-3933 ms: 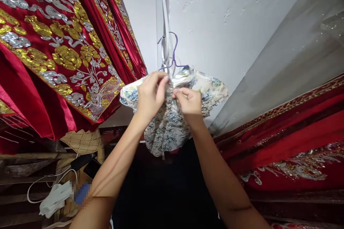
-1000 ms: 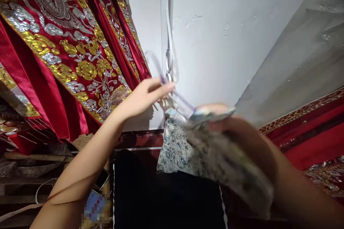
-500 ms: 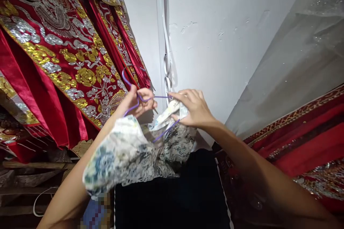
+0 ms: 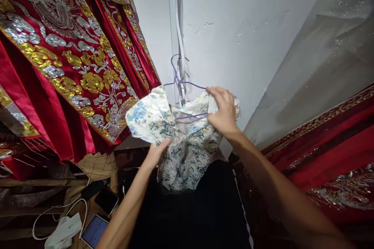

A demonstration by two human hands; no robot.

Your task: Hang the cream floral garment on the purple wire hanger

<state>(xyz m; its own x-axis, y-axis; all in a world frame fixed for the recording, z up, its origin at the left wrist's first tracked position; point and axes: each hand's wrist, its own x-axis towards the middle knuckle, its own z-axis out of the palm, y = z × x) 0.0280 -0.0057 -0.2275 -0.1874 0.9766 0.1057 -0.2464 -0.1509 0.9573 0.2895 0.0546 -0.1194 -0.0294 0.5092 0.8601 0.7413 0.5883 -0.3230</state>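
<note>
A white floral top [image 4: 193, 155] with blue and grey-green print hangs in front of me on a thin purple wire hanger [image 4: 189, 83]. The hanger's hook points up beside the white pole, and its shoulders run inside the top, with the lower bar crossing the open neckline. My right hand [image 4: 223, 111] is closed on the top's right shoulder, together with that end of the hanger. Below the left sleeve, my left hand [image 4: 157, 153] pinches the cloth; its thumb shows in front and its other fingers are hidden behind the fabric.
Red garments with gold and silver embroidery [image 4: 93, 81] hang at left. A white pole [image 4: 177, 15] stands along the wall. Plastic-covered red garments [image 4: 336, 151] are at right. Two phones [image 4: 95, 230], a white cable [image 4: 41, 218] and a crumpled white cloth [image 4: 64, 231] lie lower left.
My left hand has left the hanger's neck and dropped to the top's left side. The hanger has turned upright, with both shoulders inside the top, and my right hand has moved right.
</note>
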